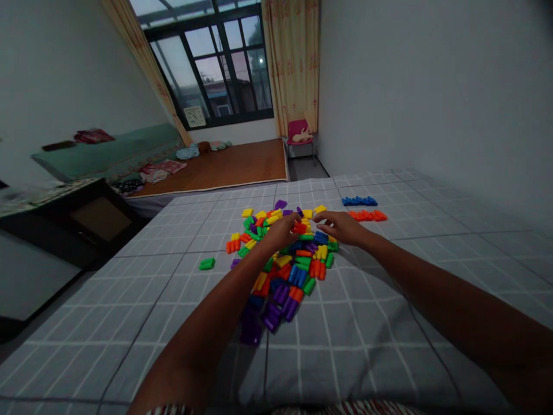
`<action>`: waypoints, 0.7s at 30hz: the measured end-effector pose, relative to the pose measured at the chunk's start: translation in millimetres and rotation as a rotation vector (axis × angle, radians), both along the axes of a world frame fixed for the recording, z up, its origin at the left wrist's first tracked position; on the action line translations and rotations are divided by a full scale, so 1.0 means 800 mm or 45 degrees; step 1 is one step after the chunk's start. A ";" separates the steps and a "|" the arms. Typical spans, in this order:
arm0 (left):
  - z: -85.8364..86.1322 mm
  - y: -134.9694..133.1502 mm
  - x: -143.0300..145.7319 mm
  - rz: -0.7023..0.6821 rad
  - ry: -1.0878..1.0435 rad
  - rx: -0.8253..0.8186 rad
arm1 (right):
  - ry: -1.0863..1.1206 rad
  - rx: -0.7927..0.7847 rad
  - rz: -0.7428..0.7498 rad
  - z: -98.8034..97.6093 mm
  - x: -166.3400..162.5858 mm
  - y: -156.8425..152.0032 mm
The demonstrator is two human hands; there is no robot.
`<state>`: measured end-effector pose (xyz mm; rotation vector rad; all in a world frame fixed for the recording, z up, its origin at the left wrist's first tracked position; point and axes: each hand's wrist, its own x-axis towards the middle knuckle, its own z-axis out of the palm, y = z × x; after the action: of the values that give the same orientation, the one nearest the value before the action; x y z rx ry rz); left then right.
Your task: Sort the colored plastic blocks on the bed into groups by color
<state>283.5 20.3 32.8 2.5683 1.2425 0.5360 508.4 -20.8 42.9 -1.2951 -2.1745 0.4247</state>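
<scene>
Left fingers: in the head view, the left hand has them bent down at the pile's one o'clock, right beside an orange-red block; whether they grip it or only touch it cannot be told.
Right fingers: the right hand holds thumb and forefinger apart over the pile's two o'clock edge, with nothing visible between them.
Block pile: blocks in purple, blue, green, yellow and orange lie loose and overlapping at the centre, between and below the hands.
Weight and feel: the blocks look like small moulded plastic, so probably light, stiff and hard to break; the sheen on the purple blocks at six o'clock suggests a smooth, rather slippery skin.
Hold: a thumb-and-finger pinch across the long ribbed sides should serve best; where blocks overlap, the upper one seems easier to take.
Lone green block: at the pile's nine o'clock, apart from the rest, both ends free to grasp.
Rows: a blue row and an orange row lie at two o'clock, the orange one nearer; whether their pieces are joined is unclear.
Containers: none is seen holding blocks; they rest directly on the checked cloth. The dark cabinet at ten o'clock hides whatever it holds.
</scene>
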 end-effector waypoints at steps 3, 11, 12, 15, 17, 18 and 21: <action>0.004 0.004 0.017 -0.137 -0.207 -0.169 | 0.241 -0.068 0.007 -0.012 0.003 0.001; -0.007 -0.023 0.079 -0.159 -0.296 -0.127 | 1.171 -0.620 -0.315 -0.036 0.019 -0.021; -0.008 -0.025 0.087 -0.154 -0.242 -0.104 | 1.221 -0.658 -0.340 -0.038 0.023 -0.027; -0.005 -0.020 0.110 -0.160 -0.104 -0.027 | 1.184 -0.716 -0.379 -0.044 0.045 -0.046; -0.002 -0.005 0.124 -0.145 -0.010 0.011 | 1.084 -0.671 -0.450 -0.050 0.068 -0.056; -0.001 0.004 0.131 -0.119 0.032 0.019 | 1.042 -0.626 -0.497 -0.052 0.082 -0.059; 0.001 0.035 0.153 -0.040 0.104 0.013 | 1.019 -0.459 -0.640 -0.061 0.123 -0.062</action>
<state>405.7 48.0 33.3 2.6376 1.2260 0.4362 607.2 -70.3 -5.9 -1.4590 -1.1012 0.9528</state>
